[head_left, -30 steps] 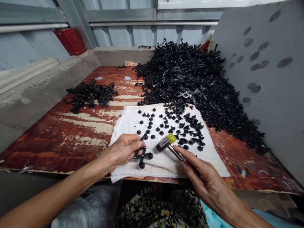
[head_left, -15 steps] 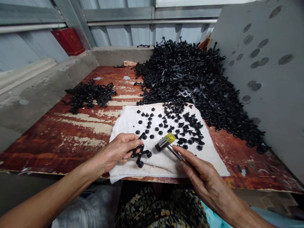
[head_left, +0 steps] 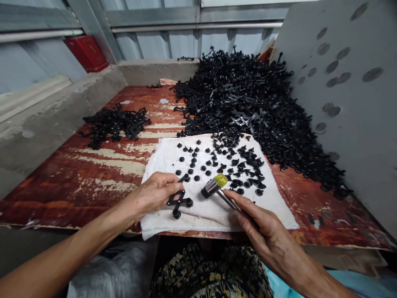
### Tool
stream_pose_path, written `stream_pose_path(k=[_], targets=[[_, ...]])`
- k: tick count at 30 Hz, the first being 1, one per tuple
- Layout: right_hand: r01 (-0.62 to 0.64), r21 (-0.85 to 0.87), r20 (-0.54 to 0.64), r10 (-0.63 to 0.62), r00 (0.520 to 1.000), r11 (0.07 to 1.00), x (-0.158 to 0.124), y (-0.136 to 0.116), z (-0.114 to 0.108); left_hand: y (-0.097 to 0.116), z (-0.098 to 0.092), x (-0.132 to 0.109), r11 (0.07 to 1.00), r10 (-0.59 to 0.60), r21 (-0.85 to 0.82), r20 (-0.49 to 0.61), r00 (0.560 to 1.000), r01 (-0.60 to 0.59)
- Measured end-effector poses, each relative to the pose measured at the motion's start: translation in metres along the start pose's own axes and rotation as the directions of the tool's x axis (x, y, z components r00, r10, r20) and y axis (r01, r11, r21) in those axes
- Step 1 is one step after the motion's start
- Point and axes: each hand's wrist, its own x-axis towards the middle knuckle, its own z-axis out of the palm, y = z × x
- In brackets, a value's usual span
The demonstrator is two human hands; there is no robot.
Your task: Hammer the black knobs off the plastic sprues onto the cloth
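My left hand (head_left: pixel 153 194) grips a black cross-shaped plastic part (head_left: pixel 179 202) with round caps at its tips, holding it just above the near part of a white cloth (head_left: pixel 214 211). A small hammer (head_left: pixel 214 186) with a yellow and a black face is held by its metal handle in my right hand (head_left: pixel 263 231), its head hovering over the cloth right of the part. Several loose black caps (head_left: pixel 198 163) lie scattered on the cloth beyond both hands.
A big heap of black cross-shaped parts (head_left: pixel 248 103) fills the back right of the worn red board (head_left: pixel 93 178). A smaller pile (head_left: pixel 114 124) lies at the left. A grey panel (head_left: pixel 350 103) leans at the right; a concrete ledge runs along the left.
My left hand has drawn the cross-shaped part a little to the left and turned it slightly. The hammer has stayed almost in place.
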Motion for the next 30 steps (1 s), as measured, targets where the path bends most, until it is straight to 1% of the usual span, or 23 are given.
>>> stream_pose_path(k=[3, 6, 9, 13, 15, 18, 19, 21, 23, 24, 26, 27, 28, 30], targets=[[0.012, -0.012, 0.029, -0.012, 0.999, 1.0, 0.002, -0.003, -0.003, 0.002, -0.001, 0.001, 0.998, 0.045, 0.031, 0.007, 0.999, -0.045], [0.077, -0.061, 0.047, -0.074, 0.996, 0.995, 0.012, -0.012, -0.007, 0.009, -0.004, 0.0, 0.999, -0.002, 0.045, 0.031, 1.0, 0.001], [0.165, -0.169, 0.046, -0.159, 0.986, 0.972, 0.029, -0.021, -0.01, 0.015, -0.008, -0.001, 0.997, -0.045, 0.058, 0.069, 0.997, 0.041], [0.27, -0.333, 0.103, -0.25, 0.963, 0.903, 0.049, -0.027, -0.007, 0.016, -0.01, -0.001, 0.997, -0.051, 0.068, 0.081, 0.995, 0.045], [0.297, -0.362, 0.083, -0.286, 0.954, 0.884, 0.054, -0.028, -0.005, 0.015, -0.011, -0.001, 0.997, -0.039, 0.069, 0.085, 0.996, 0.033], [0.311, -0.409, 0.014, -0.335, 0.942, 0.858, 0.056, -0.027, -0.001, 0.014, -0.011, 0.0, 0.995, -0.016, 0.095, 0.095, 0.995, 0.007], [0.316, -0.441, 0.022, -0.341, 0.94, 0.84, 0.055, -0.027, 0.0, 0.014, -0.012, 0.0, 0.994, -0.012, 0.105, 0.094, 0.996, 0.002], [0.332, -0.497, 0.086, -0.335, 0.938, 0.802, 0.055, -0.025, 0.002, 0.014, -0.012, 0.001, 0.993, -0.015, 0.121, 0.086, 0.996, 0.004], [0.342, -0.5, 0.118, -0.329, 0.937, 0.796, 0.055, -0.025, 0.003, 0.014, -0.013, 0.001, 0.992, -0.02, 0.128, 0.083, 0.996, 0.009], [0.343, -0.481, 0.1, -0.339, 0.936, 0.807, 0.055, -0.025, 0.002, 0.014, -0.013, 0.002, 0.991, -0.022, 0.132, 0.085, 0.996, 0.01], [0.341, -0.445, 0.02, -0.371, 0.928, 0.828, 0.055, -0.027, 0.001, 0.014, -0.013, 0.003, 0.99, -0.018, 0.139, 0.088, 0.996, 0.005], [0.341, -0.448, 0.006, -0.378, 0.926, 0.827, 0.056, -0.027, 0.0, 0.014, -0.013, 0.003, 0.99, -0.014, 0.141, 0.088, 0.996, 0.001], [0.346, -0.466, 0.021, -0.38, 0.925, 0.814, 0.056, -0.027, -0.001, 0.014, -0.013, 0.003, 0.99, -0.012, 0.143, 0.085, 0.996, 0.0], [0.356, -0.513, 0.106, -0.353, 0.93, 0.782, 0.057, -0.027, -0.003, 0.014, -0.012, 0.003, 0.989, -0.017, 0.144, 0.079, 0.997, 0.005]])
